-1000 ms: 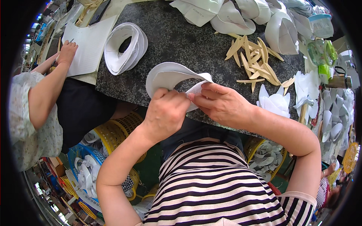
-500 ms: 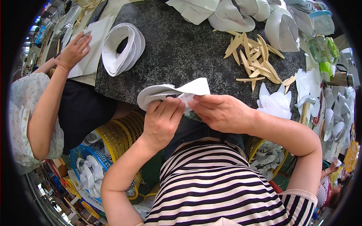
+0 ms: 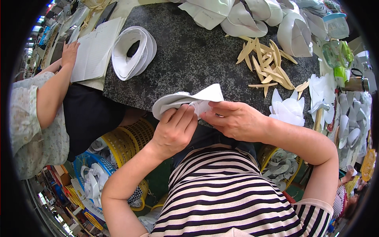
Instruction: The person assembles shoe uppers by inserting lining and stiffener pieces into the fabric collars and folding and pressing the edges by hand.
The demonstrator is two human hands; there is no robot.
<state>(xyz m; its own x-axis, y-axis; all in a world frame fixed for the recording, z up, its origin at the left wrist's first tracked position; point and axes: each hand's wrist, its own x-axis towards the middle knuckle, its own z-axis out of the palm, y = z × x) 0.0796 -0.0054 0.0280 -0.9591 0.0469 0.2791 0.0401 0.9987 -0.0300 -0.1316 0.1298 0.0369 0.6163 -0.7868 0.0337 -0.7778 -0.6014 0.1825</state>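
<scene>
A white curved piece that looks like a shoe upper (image 3: 207, 94) is held over the near edge of the dark speckled table (image 3: 173, 51). My left hand (image 3: 173, 132) is closed on its lower left part, the fingers curled at the inner edge. My right hand (image 3: 239, 120) pinches its right end between thumb and fingers. The fingertips of both hands are partly hidden by the piece and by each other. A nested stack of similar white shoe uppers (image 3: 149, 59) stands on the table at the left.
Pale pointed strips (image 3: 264, 65) lie heaped at the right, near white petal-like pieces (image 3: 287, 108) and a hammer (image 3: 320, 108). White uppers (image 3: 244, 19) fill the back. At the left, a co-worker's hand (image 3: 70, 53) rests by an open notebook (image 3: 92, 53). A yellow basket (image 3: 120, 144) stands below.
The co-worker's hand has drawn back from over the notebook to its left edge. My hands keep hold of the upper, its left part tilted slightly differently. The whole view has shifted a little.
</scene>
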